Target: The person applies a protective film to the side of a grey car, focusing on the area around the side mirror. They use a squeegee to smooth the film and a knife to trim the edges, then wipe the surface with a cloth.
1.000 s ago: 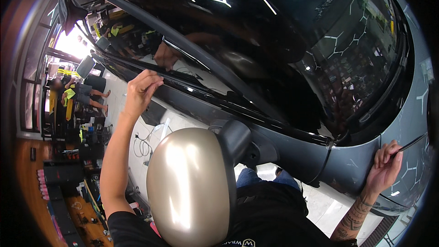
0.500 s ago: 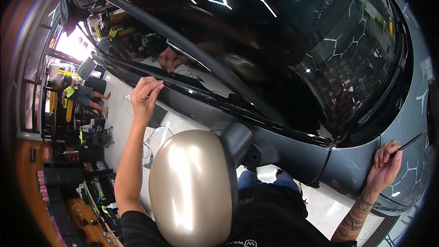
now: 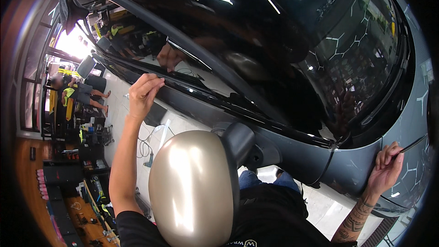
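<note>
A dark grey car door (image 3: pixel 201 105) runs across the view, with a glossy black trim strip (image 3: pixel 206 92) along the base of its side window. My left hand (image 3: pixel 145 92) is closed in a pinch at that strip; whatever lies between the fingertips is too small to make out. Over on the right, beside the grey front fender (image 3: pixel 407 174), my right hand (image 3: pixel 385 169) is closed around a slim dark stick-like tool (image 3: pixel 415 143). Its tip points up and away to the right, over the bodywork.
A side mirror with a beige-gold cover (image 3: pixel 190 187) juts out between my arms. At left, a person in shorts (image 3: pixel 75 93) stands beyond the car. Shelves and drawers (image 3: pixel 57 192) line the lower left, and a corded tool (image 3: pixel 149 159) lies on the floor.
My left hand stays pinched at the window trim and has barely shifted. The right hand and its tool have moved slightly to the right and down.
</note>
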The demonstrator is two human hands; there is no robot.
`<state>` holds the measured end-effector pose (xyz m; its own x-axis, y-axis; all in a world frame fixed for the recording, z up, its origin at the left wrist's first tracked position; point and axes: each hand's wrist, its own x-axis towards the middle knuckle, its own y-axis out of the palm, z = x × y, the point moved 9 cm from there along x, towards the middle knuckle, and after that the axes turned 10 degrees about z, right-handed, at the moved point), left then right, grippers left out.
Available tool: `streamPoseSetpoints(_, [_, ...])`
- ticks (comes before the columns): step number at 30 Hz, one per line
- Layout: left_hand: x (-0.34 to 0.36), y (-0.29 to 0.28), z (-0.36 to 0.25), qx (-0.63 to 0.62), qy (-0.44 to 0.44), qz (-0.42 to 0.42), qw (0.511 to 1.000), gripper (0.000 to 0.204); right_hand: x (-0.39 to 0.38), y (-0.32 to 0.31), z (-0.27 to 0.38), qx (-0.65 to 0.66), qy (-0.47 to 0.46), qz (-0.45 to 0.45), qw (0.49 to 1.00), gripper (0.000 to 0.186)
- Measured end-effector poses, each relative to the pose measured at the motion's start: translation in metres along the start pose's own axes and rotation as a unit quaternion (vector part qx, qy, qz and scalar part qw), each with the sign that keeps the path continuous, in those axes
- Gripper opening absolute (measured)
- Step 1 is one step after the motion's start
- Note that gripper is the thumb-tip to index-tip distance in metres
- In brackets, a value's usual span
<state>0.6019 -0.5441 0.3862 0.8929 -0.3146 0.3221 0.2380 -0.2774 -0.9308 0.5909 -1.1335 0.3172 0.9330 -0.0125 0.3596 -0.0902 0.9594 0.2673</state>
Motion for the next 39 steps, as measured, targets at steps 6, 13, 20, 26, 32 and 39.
streamPoseSetpoints(6, [0.016, 0.002, 0.006, -0.068, -0.027, 0.083, 0.994, 0.011, -0.001, -0.003, 0.0, 0.001, 0.001, -0.01, 1.0, 0.024])
streamPoseSetpoints(13, [0.012, 0.023, 0.018, -0.239, -0.16, 0.123, 0.95, 0.008, 0.0, -0.001, 0.0, -0.003, 0.0, -0.009, 1.0, 0.024])
streamPoseSetpoints(20, [-0.015, -0.002, 0.061, -0.21, -0.305, 0.007, 0.929, 0.015, 0.0, -0.001, -0.001, 0.005, -0.001, -0.003, 1.0, 0.024])
streamPoseSetpoints(26, [0.003, 0.0, 0.011, -0.028, -0.201, 0.034, 0.979, 0.019, -0.001, -0.004, 0.0, 0.008, 0.002, -0.021, 1.0, 0.024])
streamPoseSetpoints(32, [0.015, -0.001, -0.012, -0.017, -0.189, 0.033, 0.981, 0.013, 0.0, -0.003, -0.002, 0.024, 0.006, -0.01, 1.0, 0.026])
streamPoseSetpoints(39, [0.021, -0.003, 0.009, -0.195, -0.241, 0.024, 0.95, 0.01, 0.001, -0.001, -0.003, 0.03, 0.001, -0.022, 0.999, 0.027])
